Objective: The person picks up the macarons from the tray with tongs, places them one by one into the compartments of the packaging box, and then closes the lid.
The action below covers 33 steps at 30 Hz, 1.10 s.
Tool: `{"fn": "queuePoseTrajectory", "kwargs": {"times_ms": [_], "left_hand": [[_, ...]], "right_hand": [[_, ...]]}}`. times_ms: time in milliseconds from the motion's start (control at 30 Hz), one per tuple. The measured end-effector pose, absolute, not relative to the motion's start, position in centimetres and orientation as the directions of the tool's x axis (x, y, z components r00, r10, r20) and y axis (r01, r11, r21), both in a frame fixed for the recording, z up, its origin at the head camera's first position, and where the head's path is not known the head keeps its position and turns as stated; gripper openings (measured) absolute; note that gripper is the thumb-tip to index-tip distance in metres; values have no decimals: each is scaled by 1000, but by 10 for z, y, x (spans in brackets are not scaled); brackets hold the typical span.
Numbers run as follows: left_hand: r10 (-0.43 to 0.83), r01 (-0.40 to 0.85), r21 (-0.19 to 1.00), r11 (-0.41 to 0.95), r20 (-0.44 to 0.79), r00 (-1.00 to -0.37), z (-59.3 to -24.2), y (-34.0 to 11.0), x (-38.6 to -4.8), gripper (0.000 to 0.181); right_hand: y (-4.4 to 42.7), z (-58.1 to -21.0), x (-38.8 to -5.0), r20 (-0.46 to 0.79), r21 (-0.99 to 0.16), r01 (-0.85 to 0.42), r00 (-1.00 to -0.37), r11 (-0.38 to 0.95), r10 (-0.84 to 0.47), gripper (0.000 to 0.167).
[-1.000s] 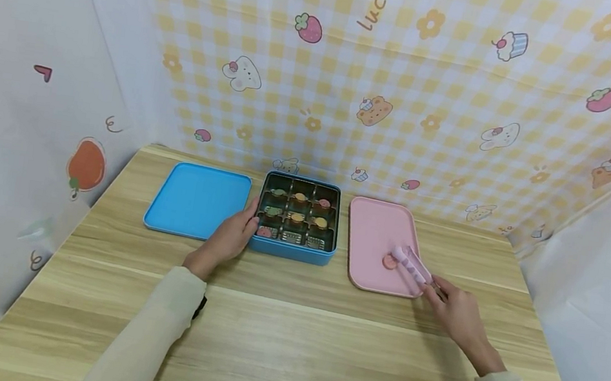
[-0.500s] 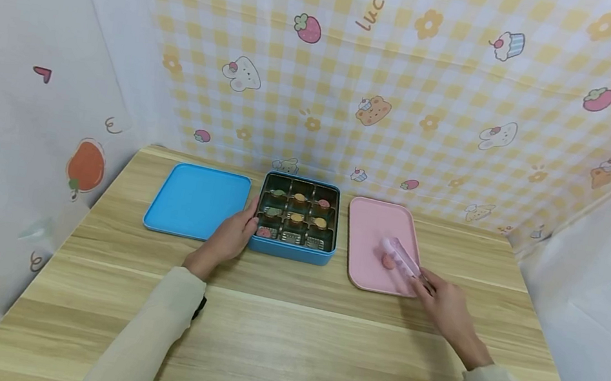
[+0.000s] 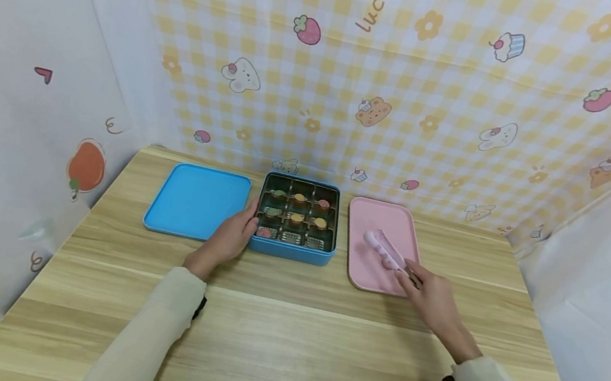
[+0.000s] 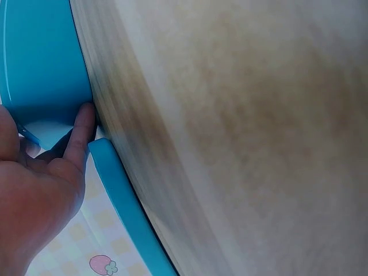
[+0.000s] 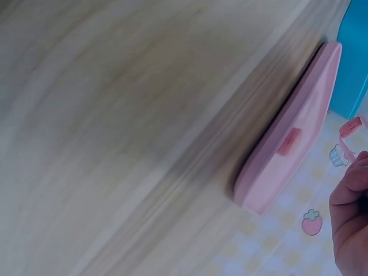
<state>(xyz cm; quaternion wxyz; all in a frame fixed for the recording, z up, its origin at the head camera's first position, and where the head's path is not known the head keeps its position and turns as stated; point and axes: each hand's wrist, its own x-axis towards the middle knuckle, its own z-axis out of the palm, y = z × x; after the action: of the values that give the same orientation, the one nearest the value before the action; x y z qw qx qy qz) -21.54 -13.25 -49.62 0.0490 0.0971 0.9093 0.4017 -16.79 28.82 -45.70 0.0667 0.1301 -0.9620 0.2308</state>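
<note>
Against the left side of the blue box rests my left hand; in the left wrist view its extended finger touches the box wall. The divided insert holds several green, yellow and pink round pieces; a pink one lies front left. My right hand grips pale pink tongs above the pink tray. In the right wrist view, a reddish piece shows at the tongs' tips, and another lies on the tray. The right fingers are partly cut off there.
Left of the box, a blue lid-like tray lies on the wooden table. A yellow checked cloth hangs behind, with white cloth at both sides.
My right hand and the tongs have moved left across the pink tray, with the tongs' tips now nearer the box. My left hand and the box stay in place.
</note>
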Motion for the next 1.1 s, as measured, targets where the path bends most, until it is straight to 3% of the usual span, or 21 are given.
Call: {"fn": "queuePoseTrajectory", "kwargs": {"times_ms": [333,933,1100], "left_hand": [[221,134,741,658,-20,-975,-495,-133,-214,58],[214,121,732,670,-35,-976,-497,-132,-216,58],[212,122,738,664,-29,-977,-496,-133,-215,58]], "right_hand": [[270,-454,-173,244,-440,-350,-933,827,-265,41],[238,-449,-178,233,-500,-405,-914,766,-331,38],[229,-448,-180,267,-455,-448,-893,770,-362,37]]}}
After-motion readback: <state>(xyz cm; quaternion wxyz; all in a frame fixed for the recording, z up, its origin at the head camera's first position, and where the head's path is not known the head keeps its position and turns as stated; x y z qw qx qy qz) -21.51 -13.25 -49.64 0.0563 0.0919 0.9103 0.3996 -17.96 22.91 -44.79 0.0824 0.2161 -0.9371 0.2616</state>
